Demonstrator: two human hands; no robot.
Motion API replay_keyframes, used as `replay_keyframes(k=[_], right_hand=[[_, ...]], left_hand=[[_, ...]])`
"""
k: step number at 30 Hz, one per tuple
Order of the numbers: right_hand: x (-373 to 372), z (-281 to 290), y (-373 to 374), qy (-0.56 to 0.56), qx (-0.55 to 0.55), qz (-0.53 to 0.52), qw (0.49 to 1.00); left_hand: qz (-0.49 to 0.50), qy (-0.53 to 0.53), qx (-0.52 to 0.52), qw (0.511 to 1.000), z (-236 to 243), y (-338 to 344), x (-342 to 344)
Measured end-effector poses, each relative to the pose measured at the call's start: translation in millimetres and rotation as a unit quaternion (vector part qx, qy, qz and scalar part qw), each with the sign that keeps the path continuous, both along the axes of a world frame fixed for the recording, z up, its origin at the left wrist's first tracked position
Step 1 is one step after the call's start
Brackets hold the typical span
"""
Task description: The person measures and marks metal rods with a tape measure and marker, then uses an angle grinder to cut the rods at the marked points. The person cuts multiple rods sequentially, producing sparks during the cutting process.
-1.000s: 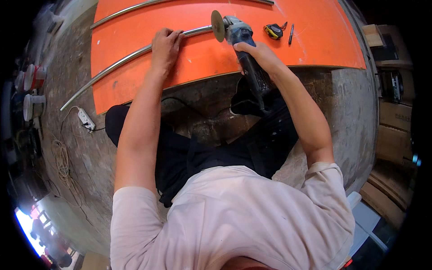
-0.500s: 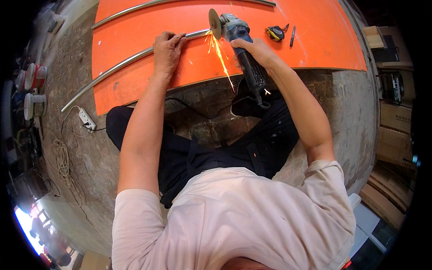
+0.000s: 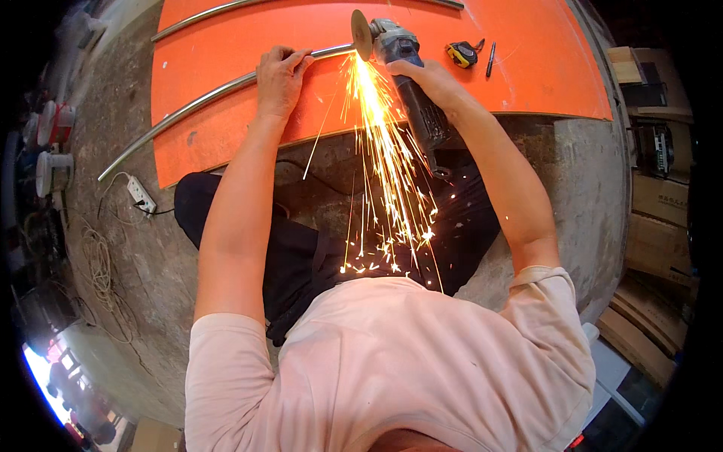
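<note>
My right hand (image 3: 423, 75) is closed round the dark body of an angle grinder (image 3: 413, 90). Its thin cutting disc (image 3: 361, 35) stands upright against the right end of a shiny metal tube (image 3: 203, 99). A thick stream of bright sparks (image 3: 380, 158) pours from that contact down over my lap. My left hand (image 3: 280, 79) grips the tube a little left of the disc, fingers wrapped over it. The tube lies slantwise on an orange board (image 3: 203, 154), its left end jutting past the board's edge.
A second metal tube (image 3: 203, 15) lies along the board's far side. To the right rest a yellow-black tape measure (image 3: 462, 54) and a pen (image 3: 491, 60). On the floor at left are a white power strip (image 3: 141, 194), coiled cable (image 3: 102, 271) and buckets (image 3: 54, 173). Cardboard boxes (image 3: 659, 200) stand right.
The sparks have grown from a thin streak into a wide, dense spray reaching my lap. Both hands, the grinder and the tube keep nearly the same places.
</note>
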State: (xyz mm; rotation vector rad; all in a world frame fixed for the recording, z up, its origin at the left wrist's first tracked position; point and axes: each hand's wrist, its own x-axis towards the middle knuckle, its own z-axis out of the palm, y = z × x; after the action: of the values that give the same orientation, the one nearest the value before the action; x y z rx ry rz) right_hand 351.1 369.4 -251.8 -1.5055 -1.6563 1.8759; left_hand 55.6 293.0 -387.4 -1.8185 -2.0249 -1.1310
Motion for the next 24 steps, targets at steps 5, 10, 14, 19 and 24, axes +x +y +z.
replay_keyframes(k=[5, 10, 14, 19, 24], right_hand=[[8.1, -9.7, 6.8, -0.018, -0.005, 0.034, 0.999], [15.7, -10.0, -1.5, 0.015, 0.015, 0.019, 1.000], [9.5, 2.6, 3.1, 0.005, 0.013, 0.020, 1.000], [3.0, -3.9, 14.9, 0.030, 0.002, 0.016, 0.999], [-1.5, -2.8, 22.2, 0.011, -0.011, 0.017, 1.000]], left_hand=[[-0.013, -0.018, -0.025, 0.999, 3.6, 6.5, -5.9], [-0.040, -0.010, -0.057, 0.998, 10.8, 13.0, -15.5], [-0.029, 0.021, -0.079, 0.996, 14.5, 13.7, -14.4], [-0.021, 0.035, -0.105, 0.994, 12.9, 19.0, -16.9], [-0.018, 0.023, -0.113, 0.993, 8.2, 18.1, -17.2]])
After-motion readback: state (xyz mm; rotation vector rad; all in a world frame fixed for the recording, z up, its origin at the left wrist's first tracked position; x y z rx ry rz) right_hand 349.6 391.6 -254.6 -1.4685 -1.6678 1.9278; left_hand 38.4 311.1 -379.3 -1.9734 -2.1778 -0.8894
